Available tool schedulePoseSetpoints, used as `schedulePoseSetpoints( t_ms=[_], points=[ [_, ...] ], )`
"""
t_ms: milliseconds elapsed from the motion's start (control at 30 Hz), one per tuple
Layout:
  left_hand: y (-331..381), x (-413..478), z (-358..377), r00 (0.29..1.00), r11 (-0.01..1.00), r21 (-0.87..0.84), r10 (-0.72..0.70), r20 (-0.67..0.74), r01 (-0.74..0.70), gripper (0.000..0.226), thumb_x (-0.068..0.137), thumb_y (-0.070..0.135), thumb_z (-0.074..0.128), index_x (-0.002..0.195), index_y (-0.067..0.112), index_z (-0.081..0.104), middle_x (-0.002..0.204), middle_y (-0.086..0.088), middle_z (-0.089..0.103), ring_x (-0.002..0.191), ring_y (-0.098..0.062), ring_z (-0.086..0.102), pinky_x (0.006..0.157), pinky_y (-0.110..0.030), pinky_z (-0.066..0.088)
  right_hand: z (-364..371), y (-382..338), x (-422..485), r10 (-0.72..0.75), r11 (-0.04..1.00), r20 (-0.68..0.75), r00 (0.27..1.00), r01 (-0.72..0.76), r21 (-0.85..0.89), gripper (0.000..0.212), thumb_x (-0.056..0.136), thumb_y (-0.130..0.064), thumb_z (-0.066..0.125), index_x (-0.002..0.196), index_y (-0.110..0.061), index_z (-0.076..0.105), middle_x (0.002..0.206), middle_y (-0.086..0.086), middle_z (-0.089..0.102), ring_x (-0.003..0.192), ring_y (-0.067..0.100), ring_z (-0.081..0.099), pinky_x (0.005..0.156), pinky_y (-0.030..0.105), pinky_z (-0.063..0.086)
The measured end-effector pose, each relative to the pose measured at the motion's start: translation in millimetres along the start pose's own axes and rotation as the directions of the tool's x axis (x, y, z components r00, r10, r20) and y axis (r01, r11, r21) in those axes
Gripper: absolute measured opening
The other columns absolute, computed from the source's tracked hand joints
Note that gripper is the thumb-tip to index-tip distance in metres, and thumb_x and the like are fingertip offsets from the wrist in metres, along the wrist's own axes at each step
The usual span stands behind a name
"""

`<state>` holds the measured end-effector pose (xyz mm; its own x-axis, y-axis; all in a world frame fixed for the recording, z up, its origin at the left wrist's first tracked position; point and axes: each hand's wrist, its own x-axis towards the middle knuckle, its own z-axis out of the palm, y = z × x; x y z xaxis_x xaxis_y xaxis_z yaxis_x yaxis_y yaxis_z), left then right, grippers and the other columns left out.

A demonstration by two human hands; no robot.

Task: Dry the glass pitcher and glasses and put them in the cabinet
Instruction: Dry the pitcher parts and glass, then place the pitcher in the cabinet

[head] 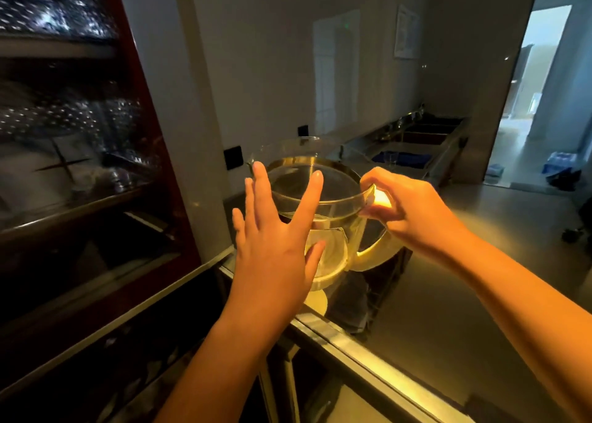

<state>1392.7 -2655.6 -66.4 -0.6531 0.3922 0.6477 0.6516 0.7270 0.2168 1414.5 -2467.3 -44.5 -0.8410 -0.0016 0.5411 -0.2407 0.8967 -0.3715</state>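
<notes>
Ok, right hand [413, 208]: fingers curled round the top of the handle [381, 256], thumb and fingers pinching where it meets the rim. Left hand [275, 246]: fingers straight and spread, palm flat against the near-left wall of the glass pitcher [336, 195], supporting it and gripping nothing. The pitcher sits between the 2 hands, roughly upright with its mouth facing the camera, and looks empty. It's over the near edge of the steel surface [464, 278]; can't tell if the base touches it. The cabinet [153, 102] is just to the left, with a dark red frame and shelves of blurred glassware; can't tell if its door is open. The pitcher is outside it, near its right edge. On the wall behind are 2 black sockets [233, 157]. Further back along the surface are a sink [426, 131] and a blue cloth [403, 158] beside it. There's a bright doorway [538, 86] at far right.
</notes>
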Motion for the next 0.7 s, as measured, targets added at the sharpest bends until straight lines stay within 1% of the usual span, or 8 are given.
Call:
schedulePoseSetpoints(
  t_ms=[100, 200, 333, 400, 467, 567, 633, 700],
  points=[
    [10, -16, -9, 0.996, 1.000, 0.021, 0.008, -0.092, -0.006, 0.087, 0.085, 0.036, 0.060, 0.136, 0.051, -0.010, 0.146, 0.000, -0.032, 0.135, -0.025, -0.020, 0.104, -0.044, -0.007, -7, -9, -7, -0.032, 0.999, 0.029, 0.999, 0.031, 0.038, 0.029, 0.085, -0.012, 0.063, 0.108, -0.026, 0.053, 0.107, 0.001, 0.060, 0.094, 0.014, 0.052, 0.067, 0.019, 0.036],
    [12, -34, -20, 0.991, 0.997, 0.066, -0.026, -0.132, 0.035, 0.086, 0.081, 0.032, 0.065, 0.138, 0.046, 0.002, 0.148, 0.007, -0.016, 0.138, -0.031, -0.009, 0.104, -0.049, -0.001, -7, -21, -13, -0.072, 0.995, 0.072, 0.995, 0.067, 0.078, 0.031, 0.085, -0.011, 0.063, 0.106, -0.029, 0.051, 0.106, 0.000, 0.058, 0.091, 0.012, 0.051, 0.063, 0.012, 0.037],
    [12, -56, -35, 0.983, 0.988, 0.119, -0.081, -0.165, 0.101, 0.085, 0.079, 0.032, 0.067, 0.140, 0.042, 0.010, 0.150, -0.002, -0.008, 0.137, -0.034, -0.004, 0.101, -0.053, 0.005, -1, -39, -21, -0.128, 0.986, 0.109, 0.986, 0.115, 0.123, 0.031, 0.085, -0.009, 0.063, 0.107, -0.028, 0.052, 0.105, 0.001, 0.060, 0.090, 0.012, 0.053, 0.065, 0.010, 0.038],
    [12, -68, -43, 0.977, 0.983, 0.124, -0.115, -0.181, 0.138, 0.084, 0.078, 0.032, 0.068, 0.141, 0.040, 0.012, 0.151, -0.008, -0.006, 0.137, -0.036, -0.001, 0.100, -0.053, 0.008, 2, -49, -26, -0.149, 0.981, 0.112, 0.982, 0.132, 0.144, 0.030, 0.085, -0.011, 0.063, 0.109, -0.026, 0.053, 0.106, 0.001, 0.060, 0.091, 0.013, 0.053, 0.066, 0.010, 0.037],
    [10, -80, -50, 0.971, 0.978, 0.131, -0.132, -0.198, 0.160, 0.083, 0.077, 0.033, 0.068, 0.141, 0.039, 0.015, 0.151, -0.009, -0.005, 0.137, -0.040, 0.003, 0.098, -0.054, 0.012, 5, -61, -31, -0.172, 0.978, 0.098, 0.980, 0.158, 0.137, 0.029, 0.084, -0.013, 0.063, 0.109, -0.023, 0.054, 0.108, 0.001, 0.061, 0.089, 0.012, 0.051, 0.065, 0.009, 0.035],
    [5, -98, -61, 0.966, 0.971, 0.151, -0.150, -0.213, 0.184, 0.084, 0.076, 0.034, 0.069, 0.141, 0.039, 0.015, 0.150, -0.005, -0.007, 0.137, -0.038, -0.001, 0.098, -0.055, 0.008, 12, -81, -40, -0.197, 0.976, 0.086, 0.977, 0.188, 0.106, 0.029, 0.084, -0.015, 0.063, 0.110, -0.021, 0.054, 0.109, 0.002, 0.061, 0.088, 0.012, 0.049, 0.064, 0.009, 0.033],
    [0, -109, -69, 0.961, 0.965, 0.163, -0.167, -0.222, 0.206, 0.086, 0.076, 0.033, 0.070, 0.142, 0.038, 0.015, 0.150, -0.007, -0.008, 0.137, -0.035, -0.004, 0.099, -0.055, 0.004, 18, -93, -46, -0.198, 0.976, 0.094, 0.976, 0.187, 0.110, 0.032, 0.084, -0.015, 0.063, 0.113, -0.021, 0.053, 0.111, 0.003, 0.059, 0.089, 0.013, 0.047, 0.064, 0.012, 0.034],
    [-3, -120, -74, 0.955, 0.954, 0.179, -0.198, -0.222, 0.240, 0.086, 0.076, 0.033, 0.069, 0.142, 0.038, 0.015, 0.151, -0.011, -0.007, 0.136, -0.035, -0.004, 0.099, -0.056, 0.003, 26, -105, -52, -0.210, 0.974, 0.099, 0.973, 0.199, 0.108, 0.033, 0.083, -0.015, 0.063, 0.114, -0.020, 0.052, 0.112, 0.003, 0.059, 0.089, 0.011, 0.045, 0.063, 0.012, 0.033]
  ],
)
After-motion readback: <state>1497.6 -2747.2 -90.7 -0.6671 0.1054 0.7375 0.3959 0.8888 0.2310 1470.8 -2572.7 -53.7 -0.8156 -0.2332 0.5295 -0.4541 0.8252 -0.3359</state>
